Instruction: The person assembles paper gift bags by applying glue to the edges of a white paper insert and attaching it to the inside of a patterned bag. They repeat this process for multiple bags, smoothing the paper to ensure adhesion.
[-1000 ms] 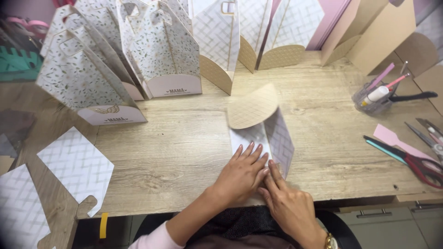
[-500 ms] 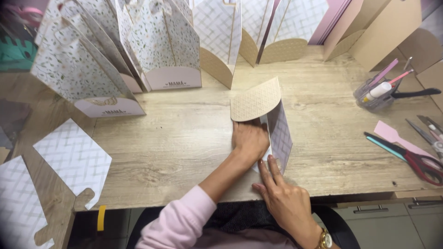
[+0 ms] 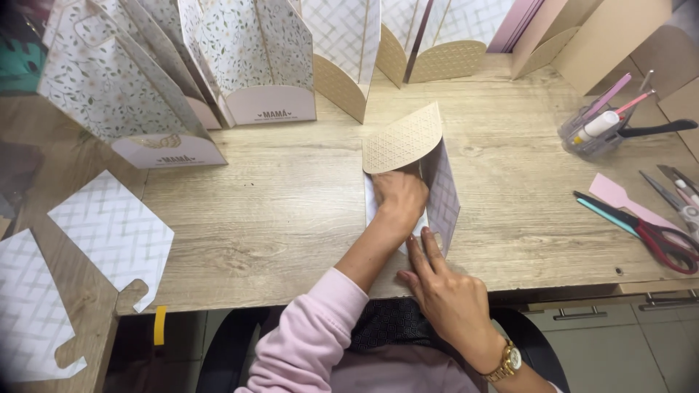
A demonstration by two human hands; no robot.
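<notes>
A half-folded paper gift bag lies flat near the front middle of the wooden counter, its long axis running from six o'clock up to twelve o'clock, with a tan embossed flap standing up at the twelve o'clock end. The left hand is pushed inside the bag, fingers curled down and pressing the white inner panel, so it lies farther up the bag and nearer the flap. The right hand rests at the six o'clock end, fingers flat and spread, two fingertips pinning the bag's lower edge; it grips nothing. The lattice-patterned side panel tilts up at three o'clock of the left hand. Red-handled scissors lie well apart at three o'clock; finished floral bags stand at ten o'clock.
</notes>
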